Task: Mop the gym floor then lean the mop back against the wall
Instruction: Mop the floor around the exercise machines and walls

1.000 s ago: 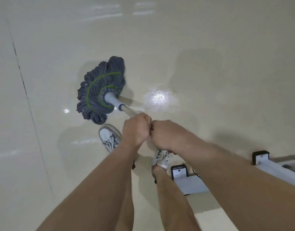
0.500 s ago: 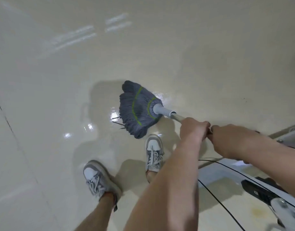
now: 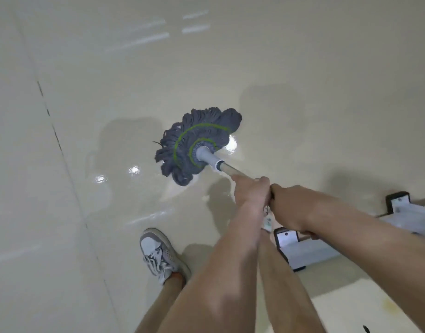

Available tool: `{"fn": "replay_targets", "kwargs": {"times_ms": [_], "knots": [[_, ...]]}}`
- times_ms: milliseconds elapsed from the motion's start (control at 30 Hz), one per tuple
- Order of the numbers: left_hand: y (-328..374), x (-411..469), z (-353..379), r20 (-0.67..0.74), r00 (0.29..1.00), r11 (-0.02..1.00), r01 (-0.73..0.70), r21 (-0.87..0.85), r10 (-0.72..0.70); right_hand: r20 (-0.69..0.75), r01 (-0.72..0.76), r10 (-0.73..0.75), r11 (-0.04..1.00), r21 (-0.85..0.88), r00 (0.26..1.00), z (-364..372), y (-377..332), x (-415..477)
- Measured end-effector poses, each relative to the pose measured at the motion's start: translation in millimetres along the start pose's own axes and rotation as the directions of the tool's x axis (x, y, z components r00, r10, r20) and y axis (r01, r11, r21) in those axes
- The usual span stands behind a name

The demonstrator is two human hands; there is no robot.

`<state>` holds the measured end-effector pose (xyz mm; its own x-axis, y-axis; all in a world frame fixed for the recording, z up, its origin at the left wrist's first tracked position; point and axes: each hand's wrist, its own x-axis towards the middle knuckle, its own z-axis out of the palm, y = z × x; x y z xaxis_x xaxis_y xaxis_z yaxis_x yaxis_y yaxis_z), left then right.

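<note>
**Mop head spread on the wet floor, both hands on the handle**

Out on the pale floor [image 3: 302,68], ahead of my feet, the mop head [image 3: 194,145] lay pressed flat, its grey strands fanned out with two green rings of stitching showing. It sat on a glossy, wet-looking patch where light spots reflected just to its left and right. From the grey collar at its centre the metal handle [image 3: 227,169] ran back and down to the right toward me.

I had both hands on that handle. My left hand [image 3: 251,193] was wrapped round it nearer the mop head, forefinger stretched along the shaft. My right hand [image 3: 291,207] was closed round the handle just behind, touching the left.

Below, one grey and white shoe [image 3: 159,254] stood on the floor, well short of the mop head. To my right, a white frame with black end caps [image 3: 302,248] rested on the floor, partly hidden by my right forearm. A thin dark seam [image 3: 55,131] crossed the floor on the left, well apart from the mop.
</note>
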<state>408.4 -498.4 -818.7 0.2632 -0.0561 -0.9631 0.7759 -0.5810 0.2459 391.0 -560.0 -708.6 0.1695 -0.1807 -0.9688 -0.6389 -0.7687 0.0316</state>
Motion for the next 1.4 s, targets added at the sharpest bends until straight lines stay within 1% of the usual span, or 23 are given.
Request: {"fn": "replay_targets", "kwargs": {"times_ms": [67,100,167,267,333,400,500,567,667,733,833,900,967,1067,1133,1167,1200,1233,1267,1300,1333,1367,1400], "knots": [[-19.0,13.3,-72.3,-0.114,0.993,0.999,-0.020,0.025,0.023,0.014,0.097,-0.096,0.994,-0.056,0.995,17.8,-65.9,3.7],[-30.0,18.2,-107.5,-0.164,0.986,1.000,-0.026,0.015,0.028,0.015,0.139,-0.139,0.989,-0.056,0.990,28.1,-97.9,3.9],[-57.1,24.9,-180.0,-0.233,0.972,1.000,-0.026,0.013,0.029,0.041,0.196,-0.195,0.980,-0.018,0.980,53.9,-165.6,2.3],[-91.9,26.7,-258.2,-0.328,0.945,1.000,-0.010,-0.001,0.009,0.091,0.245,-0.246,0.969,0.019,0.965,91.2,-240.2,4.2],[-113.3,26.1,-294.7,-0.351,0.936,0.995,0.000,-0.101,-0.036,0.084,0.276,-0.272,0.961,-0.034,0.959,112.2,-275.2,5.0],[-132.3,22.5,-313.8,-0.361,0.927,0.983,0.040,-0.179,-0.103,0.094,0.326,-0.316,0.939,-0.108,0.944,127.0,-295.8,4.1],[-146.9,22.0,-316.0,-0.369,0.916,0.973,0.079,-0.215,-0.156,0.143,0.320,-0.292,0.913,-0.253,0.946,133.1,-301.6,10.1],[-146.0,18.8,-298.6,-0.351,0.921,0.970,0.094,-0.223,-0.169,0.160,0.298,-0.261,0.912,-0.281,0.952,128.2,-284.1,13.6],[-132.4,12.0,-250.8,-0.307,0.944,0.978,0.055,-0.202,-0.117,0.075,0.263,-0.252,0.930,-0.256,0.965,110.3,-230.8,11.7],[-115.4,6.2,-206.2,-0.257,0.962,0.973,0.026,-0.228,-0.086,0.017,0.223,-0.226,0.939,-0.261,0.974,96.7,-183.6,12.0],[-103.4,0.6,-131.7,-0.198,0.979,0.989,0.027,-0.147,-0.056,0.054,0.196,-0.188,0.929,-0.314,0.981,84.1,-106.0,11.1],[-95.7,-5.3,-80.0,-0.120,0.991,0.988,0.045,-0.149,-0.063,0.082,0.175,-0.156,0.924,-0.340,0.984,76.2,-55.0,4.8],[-84.9,-12.6,-29.0,-0.036,0.996,0.989,0.071,-0.126,-0.076,0.079,0.156,-0.136,0.915,-0.372,0.987,70.0,-7.2,-2.3],[-63.9,-21.9,42.7,0.121,0.987,0.993,0.111,-0.043,-0.105,0.021,0.013,-0.008,0.968,-0.252,1.000,58.3,56.4,-7.0],[-43.7,-31.3,81.3,0.146,0.985,0.995,0.093,-0.036,-0.086,0.000,-0.088,0.090,0.975,-0.202,0.996,45.9,93.7,-9.5],[-36.3,-33.1,97.9,0.134,0.987,0.983,0.105,-0.149,-0.085,0.001,-0.129,0.132,0.976,-0.175,0.991,40.4,111.2,-11.1],[-32.7,-39.3,109.5,0.142,0.989,0.992,0.050,-0.119,-0.033,0.006,-0.172,0.174,0.976,-0.137,0.985,35.0,125.0,-12.0],[-23.7,-48.8,119.0,0.202,0.979,0.987,-0.059,0.149,0.028,0.010,-0.208,0.210,0.973,-0.098,0.978,31.2,136.7,-10.2],[-19.5,-57.2,129.7,0.270,0.956,0.882,-0.225,0.413,0.117,0.017,-0.222,0.224,0.972,-0.078,0.975,29.2,145.9,-8.2],[-19.8,-55.0,138.0,0.247,0.964,0.874,-0.204,0.442,0.100,0.025,-0.220,0.222,0.974,-0.060,0.975,28.8,152.7,-6.4],[-23.7,-50.7,145.9,0.198,0.980,0.976,-0.039,0.214,-0.004,0.026,-0.218,0.220,0.975,-0.048,0.975,30.3,156.6,-4.6],[-26.4,-38.8,147.5,0.199,0.975,0.995,0.100,0.025,-0.103,0.019,-0.219,0.219,0.975,-0.029,0.975,31.2,155.9,-6.3],[-32.7,-39.7,147.8,0.184,0.980,0.996,0.073,0.048,-0.081,0.020,-0.217,0.217,0.976,-0.005,0.976,32.9,154.5,-7.5]]}}
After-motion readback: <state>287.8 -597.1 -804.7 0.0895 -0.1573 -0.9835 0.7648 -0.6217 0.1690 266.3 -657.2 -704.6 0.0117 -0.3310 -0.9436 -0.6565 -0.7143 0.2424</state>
